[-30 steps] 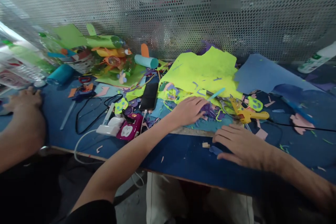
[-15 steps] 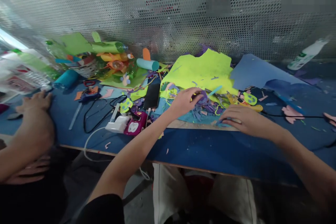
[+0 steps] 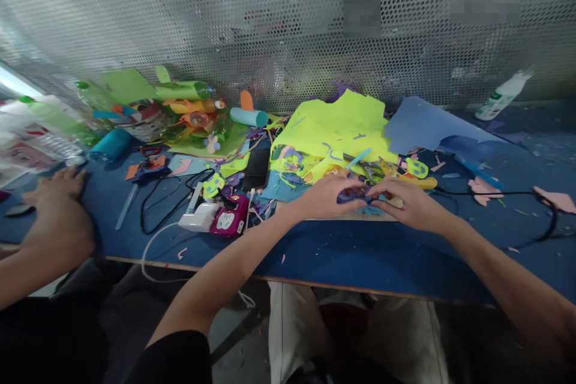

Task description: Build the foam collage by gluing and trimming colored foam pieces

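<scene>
Over the pile of scraps, my left hand (image 3: 326, 197) is curled around a purple foam piece (image 3: 351, 193), partly hidden by the fingers. Facing it, my right hand (image 3: 411, 203) has its thumb and fingers pinched together close to that piece. What lies between those right fingertips is small and bluish, and I cannot make it out. Behind my hands a large yellow-green sheet (image 3: 335, 123) covers part of the scraps. A thin light-blue strip (image 3: 359, 158) rests at its front edge. Yellow-handled pliers (image 3: 418, 181) lie just beyond my right hand.
A phone (image 3: 256, 169) on a cable and a magenta charger block (image 3: 229, 215) lie to the left. Plastic bottles (image 3: 58, 117) and foam rolls (image 3: 249, 117) stand further back. A co-worker's hand (image 3: 58, 185) rests at far left. A blue sheet (image 3: 418, 123) and white bottle (image 3: 504, 95) are right.
My hands have come together: the left moved down toward me with the purple piece, and the right moved left to meet it. The view has shifted slightly.
</scene>
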A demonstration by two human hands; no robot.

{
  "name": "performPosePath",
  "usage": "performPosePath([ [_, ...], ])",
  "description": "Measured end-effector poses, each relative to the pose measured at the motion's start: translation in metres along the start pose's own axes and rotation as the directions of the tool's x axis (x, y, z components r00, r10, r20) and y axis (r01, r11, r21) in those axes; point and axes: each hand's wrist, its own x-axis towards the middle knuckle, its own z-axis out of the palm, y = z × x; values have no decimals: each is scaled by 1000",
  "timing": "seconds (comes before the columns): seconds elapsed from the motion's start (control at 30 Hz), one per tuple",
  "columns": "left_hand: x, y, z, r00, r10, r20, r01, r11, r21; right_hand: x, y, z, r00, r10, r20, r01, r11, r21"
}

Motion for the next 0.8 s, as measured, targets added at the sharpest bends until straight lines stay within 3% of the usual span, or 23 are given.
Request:
performPosePath([
  [0.13, 2, -5, -4, 993, 34, 113, -30, 999, -40, 0, 2, -1, 999, 23, -31, -23, 1000, -17],
  [0.2, 2, -14, -11, 993, 30, 111, -37, 998, 54, 0, 7, -2, 997, 53, -55, -55, 998, -32],
  [0.27, 0, -22, -24, 1000, -20, 10, 17, 967, 256, 0, 13, -3, 993, 76, -94, -79, 996, -33],
  [0.33, -3, -26, -37, 983, -69, -171, 137, 896, 423, 0, 19, -4, 987, 89, -138, -93, 995, -29],
  [0.4, -6, -22, -46, 942, -74, -327, 231, 850, 473, 0, 23, -4, 983, 89, -158, -95, 995, -30],
  [0.47, -6, -12, -44, 930, -45, -364, 208, 882, 422, 2, 23, -3, 987, 75, -145, -80, 996, -28],
  [0.6, -2, 8, -18, 987, -7, -161, 39, 980, 196, 5, 12, 5, 993, 14, -117, -14, 1000, 7],
  [0.7, 1, 11, 0, 998, -63, -26, 66, 993, 100, 7, 4, 11, 992, -29, -126, 32, 999, 18],
  [0.8, 1, 7, 4, 991, -121, 61, 122, 992, -23, 6, 8, 3, 993, -60, -102, 59, 998, -15],
])
